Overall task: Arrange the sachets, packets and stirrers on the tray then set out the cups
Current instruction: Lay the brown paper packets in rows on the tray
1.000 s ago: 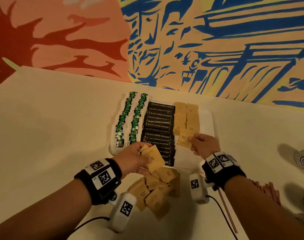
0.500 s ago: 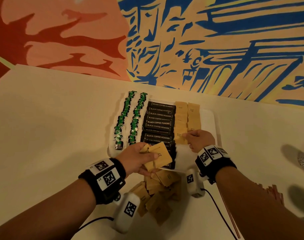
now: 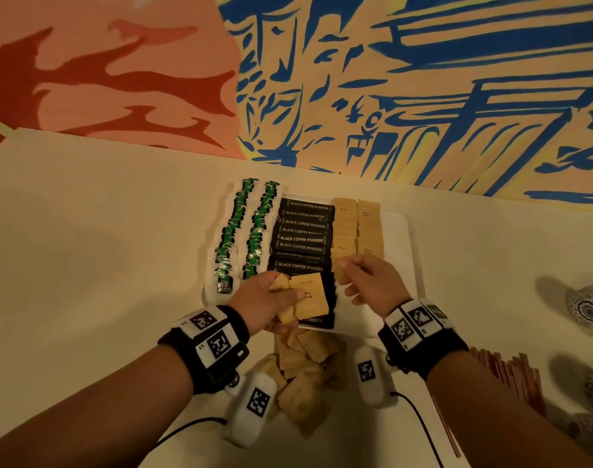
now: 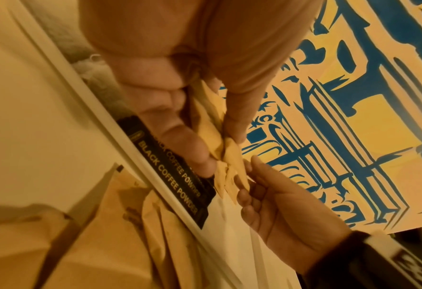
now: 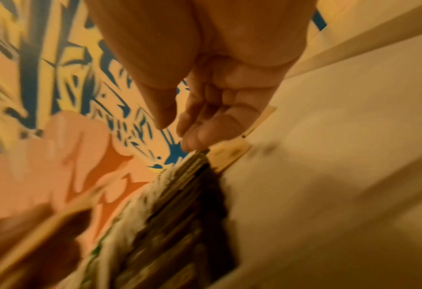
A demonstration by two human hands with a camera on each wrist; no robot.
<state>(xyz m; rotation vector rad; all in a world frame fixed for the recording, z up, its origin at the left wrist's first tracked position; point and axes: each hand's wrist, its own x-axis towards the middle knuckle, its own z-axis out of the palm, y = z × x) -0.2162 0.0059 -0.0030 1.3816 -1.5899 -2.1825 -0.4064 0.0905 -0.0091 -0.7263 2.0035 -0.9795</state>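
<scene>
On the white tray point(image 3: 411, 251) lie two rows of green tea bags point(image 3: 251, 231), a column of black coffee packets point(image 3: 303, 239) and two columns of brown sugar sachets point(image 3: 369, 228). My left hand point(image 3: 290, 295) grips a fan of several brown sachets point(image 3: 310, 295) over the tray's near end, thumb on top point(image 4: 232, 156). Just right of it, my right hand point(image 3: 347, 278) hovers below the sachet columns with relaxed fingers and holds nothing point(image 5: 177, 121). Its fingertips point(image 4: 254, 164) are close to the fan's edge; I cannot tell whether they touch.
A loose pile of brown sachets point(image 3: 305, 373) lies on the table in front of the tray, between my wrists. Reddish stirrers point(image 3: 511, 376) lie at the right. Patterned cups point(image 3: 588, 305) stand at the far right edge. A painted wall rises behind the table.
My right hand laid its brown sachet on the tray's sachet column, let go and drew back toward my left hand. The left hand kept its fan of sachets.
</scene>
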